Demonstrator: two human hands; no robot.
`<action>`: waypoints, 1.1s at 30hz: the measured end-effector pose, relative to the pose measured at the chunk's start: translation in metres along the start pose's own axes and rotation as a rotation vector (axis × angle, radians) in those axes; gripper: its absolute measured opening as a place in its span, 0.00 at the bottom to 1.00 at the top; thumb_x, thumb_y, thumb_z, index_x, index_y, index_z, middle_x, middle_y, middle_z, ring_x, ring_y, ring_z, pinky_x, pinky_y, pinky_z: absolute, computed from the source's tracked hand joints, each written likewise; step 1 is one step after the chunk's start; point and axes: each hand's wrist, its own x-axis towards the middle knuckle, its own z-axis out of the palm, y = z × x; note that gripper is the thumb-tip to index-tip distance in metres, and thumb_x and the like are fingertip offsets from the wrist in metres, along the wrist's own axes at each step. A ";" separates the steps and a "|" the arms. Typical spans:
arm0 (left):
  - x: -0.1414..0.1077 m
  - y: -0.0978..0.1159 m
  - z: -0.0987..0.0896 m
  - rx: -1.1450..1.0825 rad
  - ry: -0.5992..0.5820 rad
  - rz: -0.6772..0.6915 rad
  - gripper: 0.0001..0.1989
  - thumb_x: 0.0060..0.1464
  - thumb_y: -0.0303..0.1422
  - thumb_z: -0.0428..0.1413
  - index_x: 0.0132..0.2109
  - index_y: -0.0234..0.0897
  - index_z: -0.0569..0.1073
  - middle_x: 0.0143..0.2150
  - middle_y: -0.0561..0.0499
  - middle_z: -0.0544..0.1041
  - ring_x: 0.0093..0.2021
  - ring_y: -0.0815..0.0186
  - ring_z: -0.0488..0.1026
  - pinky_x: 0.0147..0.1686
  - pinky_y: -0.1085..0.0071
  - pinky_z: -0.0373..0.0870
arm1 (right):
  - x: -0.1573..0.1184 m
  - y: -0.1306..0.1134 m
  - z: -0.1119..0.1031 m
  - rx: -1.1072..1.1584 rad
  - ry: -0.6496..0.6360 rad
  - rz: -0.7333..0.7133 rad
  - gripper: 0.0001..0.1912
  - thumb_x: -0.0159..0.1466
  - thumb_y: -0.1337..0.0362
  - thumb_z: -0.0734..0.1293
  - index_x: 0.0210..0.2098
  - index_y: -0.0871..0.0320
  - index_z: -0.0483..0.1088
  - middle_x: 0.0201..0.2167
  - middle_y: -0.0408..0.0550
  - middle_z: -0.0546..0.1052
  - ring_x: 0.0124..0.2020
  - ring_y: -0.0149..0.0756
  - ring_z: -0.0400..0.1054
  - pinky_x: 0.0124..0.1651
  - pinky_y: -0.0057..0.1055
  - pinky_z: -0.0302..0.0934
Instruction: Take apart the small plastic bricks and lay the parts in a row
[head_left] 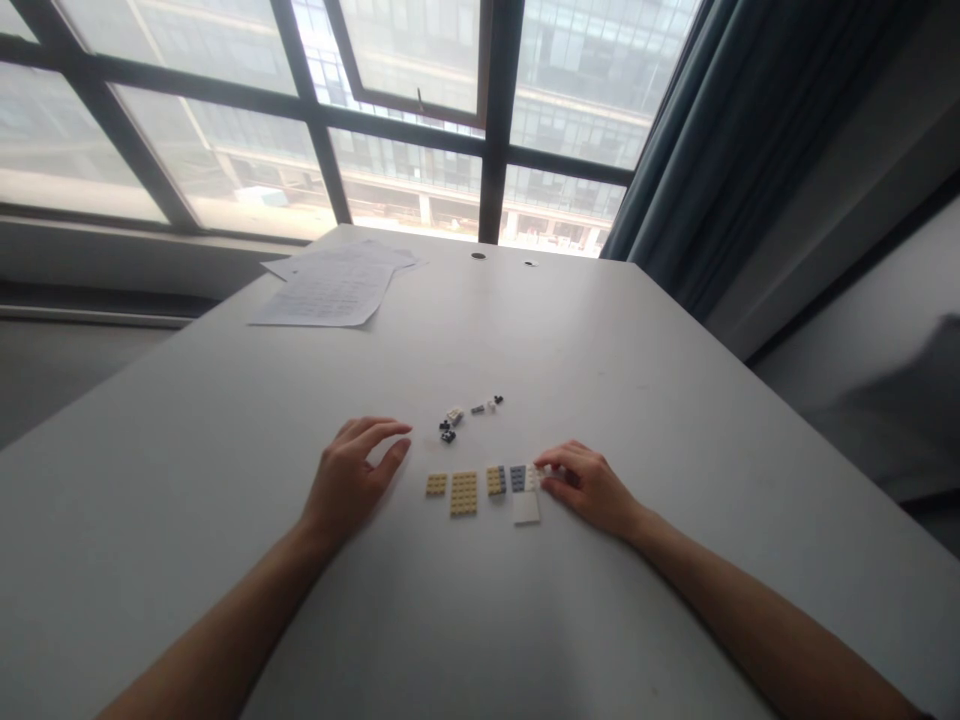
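My left hand (358, 475) rests on the white table, thumb and fingers apart, with nothing between them. To its right lie a small tan plate (436, 485) and a larger tan plate (463, 493). Beside these are a tan and grey-blue piece (496, 480), a grey-blue plate (518, 478) and a smooth white tile (526, 508). My right hand (585, 482) has its fingertips at a white studded piece (532, 477), partly covering it; the fingers look curled around its right edge. Farther back lie a white and grey piece (454, 415) and small black pieces (448, 437).
Printed papers (322, 292) lie at the table's far left. A dark round disc (478, 256) and a small dark and white spot (530, 264) are near the far edge of the table (465, 620). Windows stand behind, with a blue-grey curtain (697, 150) at the right.
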 end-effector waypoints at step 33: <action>0.029 0.025 0.025 0.201 -0.271 0.032 0.11 0.53 0.39 0.54 0.34 0.41 0.79 0.38 0.48 0.77 0.42 0.57 0.70 0.45 0.59 0.65 | -0.001 0.006 0.005 0.177 0.055 0.055 0.11 0.62 0.67 0.65 0.44 0.55 0.71 0.45 0.50 0.73 0.36 0.32 0.67 0.36 0.28 0.65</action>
